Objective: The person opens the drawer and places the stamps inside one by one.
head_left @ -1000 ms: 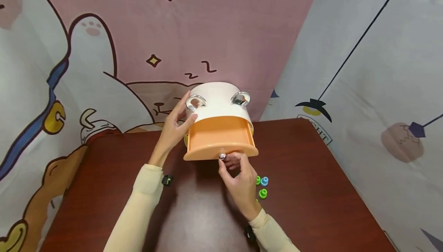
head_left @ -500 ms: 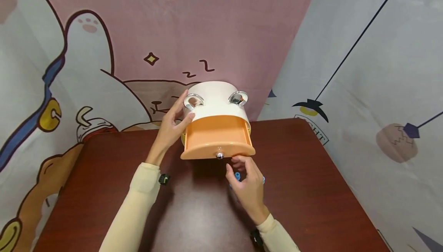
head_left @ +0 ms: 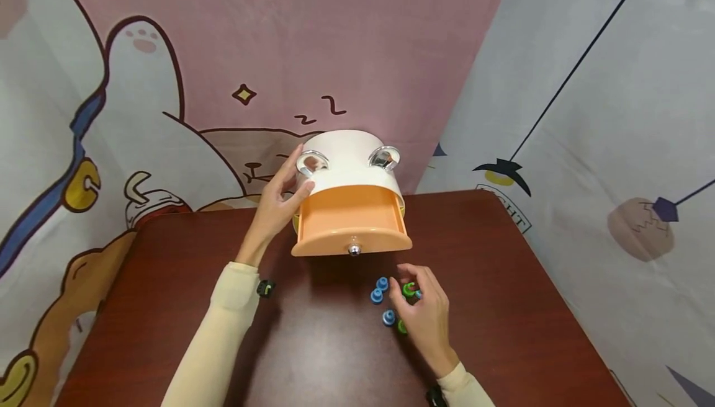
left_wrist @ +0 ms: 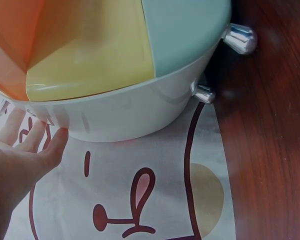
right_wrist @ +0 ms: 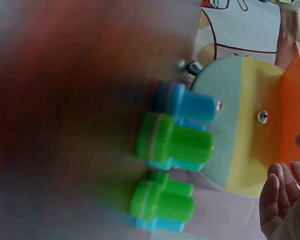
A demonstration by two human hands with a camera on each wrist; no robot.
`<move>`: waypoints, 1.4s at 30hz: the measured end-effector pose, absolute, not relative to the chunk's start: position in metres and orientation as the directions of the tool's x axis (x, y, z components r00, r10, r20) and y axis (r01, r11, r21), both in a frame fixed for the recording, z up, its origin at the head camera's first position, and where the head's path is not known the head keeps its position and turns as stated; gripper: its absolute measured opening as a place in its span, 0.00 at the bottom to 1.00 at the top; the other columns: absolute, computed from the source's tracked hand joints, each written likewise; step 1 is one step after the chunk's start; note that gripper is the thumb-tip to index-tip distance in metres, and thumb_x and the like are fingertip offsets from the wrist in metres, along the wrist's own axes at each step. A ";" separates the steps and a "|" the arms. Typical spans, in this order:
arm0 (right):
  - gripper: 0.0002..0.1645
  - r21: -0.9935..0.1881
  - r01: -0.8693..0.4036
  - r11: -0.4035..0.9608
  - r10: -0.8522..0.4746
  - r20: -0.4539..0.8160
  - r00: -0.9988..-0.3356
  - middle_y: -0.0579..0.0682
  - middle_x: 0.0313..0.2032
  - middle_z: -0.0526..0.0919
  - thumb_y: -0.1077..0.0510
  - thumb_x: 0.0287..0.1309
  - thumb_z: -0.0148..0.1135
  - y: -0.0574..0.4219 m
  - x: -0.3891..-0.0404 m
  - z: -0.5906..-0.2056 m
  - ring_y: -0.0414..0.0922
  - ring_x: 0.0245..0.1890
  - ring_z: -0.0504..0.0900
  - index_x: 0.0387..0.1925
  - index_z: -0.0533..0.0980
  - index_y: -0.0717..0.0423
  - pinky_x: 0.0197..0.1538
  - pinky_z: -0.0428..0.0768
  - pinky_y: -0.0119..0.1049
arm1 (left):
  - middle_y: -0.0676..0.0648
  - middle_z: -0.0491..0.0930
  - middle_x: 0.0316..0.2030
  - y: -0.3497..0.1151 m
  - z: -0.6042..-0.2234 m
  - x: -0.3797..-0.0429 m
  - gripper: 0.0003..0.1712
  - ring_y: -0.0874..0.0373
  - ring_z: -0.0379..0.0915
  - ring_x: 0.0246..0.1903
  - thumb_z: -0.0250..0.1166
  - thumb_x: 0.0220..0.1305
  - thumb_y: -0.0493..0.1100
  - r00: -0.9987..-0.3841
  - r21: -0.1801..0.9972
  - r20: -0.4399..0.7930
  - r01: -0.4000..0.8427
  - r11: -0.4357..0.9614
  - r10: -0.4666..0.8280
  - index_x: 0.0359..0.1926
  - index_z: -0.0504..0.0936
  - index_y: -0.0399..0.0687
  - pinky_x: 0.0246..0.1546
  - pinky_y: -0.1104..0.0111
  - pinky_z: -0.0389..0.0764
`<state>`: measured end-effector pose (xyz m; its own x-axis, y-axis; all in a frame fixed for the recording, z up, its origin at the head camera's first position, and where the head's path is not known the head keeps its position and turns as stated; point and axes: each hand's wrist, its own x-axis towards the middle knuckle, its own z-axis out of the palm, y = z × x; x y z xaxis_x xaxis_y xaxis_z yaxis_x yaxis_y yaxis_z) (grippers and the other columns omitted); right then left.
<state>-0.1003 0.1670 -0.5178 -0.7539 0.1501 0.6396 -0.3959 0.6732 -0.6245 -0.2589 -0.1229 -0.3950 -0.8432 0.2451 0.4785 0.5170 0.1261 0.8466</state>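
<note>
A white rounded drawer box [head_left: 347, 149] with two chrome ears stands at the back of the table. Its orange drawer [head_left: 318, 244] is pulled out, with a round chrome knob [head_left: 354, 250] on the front. My left hand [head_left: 270, 211] rests against the box's left side, fingers fairly straight and thumb near the front rim; in the left wrist view the fingertips [left_wrist: 60, 142] touch the white wall. My right hand [head_left: 427, 314], fingers loosely curved and apart, hovers over several small blue pegs [head_left: 382, 283] and green pegs [head_left: 408, 290], partly covering them.
Yellow [left_wrist: 92, 60] and pale green drawer fronts [left_wrist: 185, 35] lie below the orange drawer, and chrome feet [left_wrist: 240, 39] support the box. A printed cloth [head_left: 363, 53] hangs behind the brown table [head_left: 503, 308].
My right hand has let go of the drawer knob and moved right and toward me, over the pegs. The left hand stays on the box, and the drawer stays out.
</note>
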 end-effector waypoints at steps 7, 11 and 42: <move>0.18 -0.606 -0.381 0.698 0.162 0.652 -0.741 0.48 0.35 0.85 0.64 0.56 0.80 0.178 -0.091 -0.530 0.48 0.28 0.85 0.49 0.87 0.56 0.31 0.83 0.35 | 0.36 0.61 0.82 -0.124 -0.396 -0.261 0.44 0.30 0.61 0.76 0.66 0.75 0.30 -0.833 0.843 0.493 0.529 0.100 0.252 0.86 0.61 0.46 0.74 0.33 0.61; 0.18 -0.611 -0.337 0.716 0.183 0.631 -0.754 0.48 0.34 0.84 0.63 0.55 0.81 0.185 -0.086 -0.534 0.47 0.28 0.82 0.49 0.87 0.56 0.31 0.79 0.30 | 0.36 0.61 0.82 -0.124 -0.396 -0.261 0.44 0.33 0.62 0.77 0.66 0.76 0.31 -0.835 0.845 0.488 0.525 0.102 0.255 0.86 0.61 0.47 0.75 0.34 0.61; 0.21 -0.557 -0.156 0.816 0.123 0.431 -0.894 0.48 0.34 0.83 0.68 0.42 0.85 0.219 -0.071 -0.542 0.40 0.29 0.83 0.40 0.86 0.55 0.32 0.80 0.39 | 0.37 0.69 0.78 -0.122 -0.398 -0.261 0.43 0.37 0.63 0.77 0.66 0.76 0.32 -0.840 0.853 0.481 0.514 0.084 0.252 0.87 0.62 0.50 0.75 0.36 0.62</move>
<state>-0.0707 0.2190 -0.5422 -0.8939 0.1229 0.4310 -0.1564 0.8157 -0.5569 -0.2607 -0.1221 -0.3976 -0.8397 0.2520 0.4811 0.5143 0.0842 0.8535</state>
